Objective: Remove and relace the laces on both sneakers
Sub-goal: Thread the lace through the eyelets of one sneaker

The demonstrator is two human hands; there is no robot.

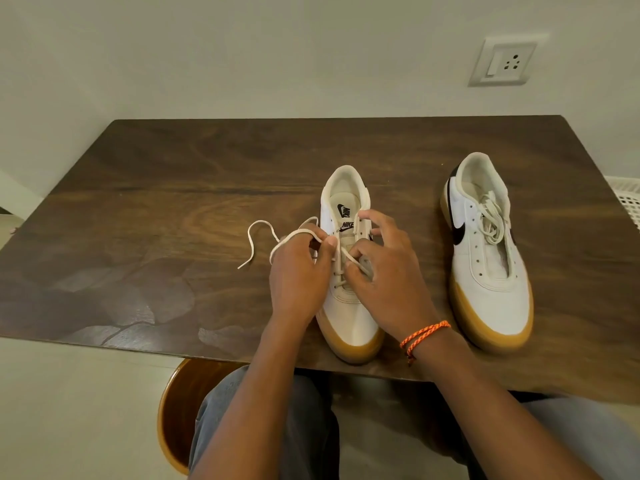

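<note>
We pinch the lace (pixel 277 242) in our left hand (pixel 298 271), right hand (pixel 384 268) gripping it too (tongue reads NIKE) on the near sneaker (pixel 349 320).

The left hand (pixel 298 271) and right hand (pixel 384 268) cover the lower eyelets of the near sneaker (pixel 349 306), so the lace (pixel 259 237) path there cannot be traced. The white basket (pixel 628 199) at the far right is cut off by the edge, as is the table (pixel 138 202) at its right side.
</note>
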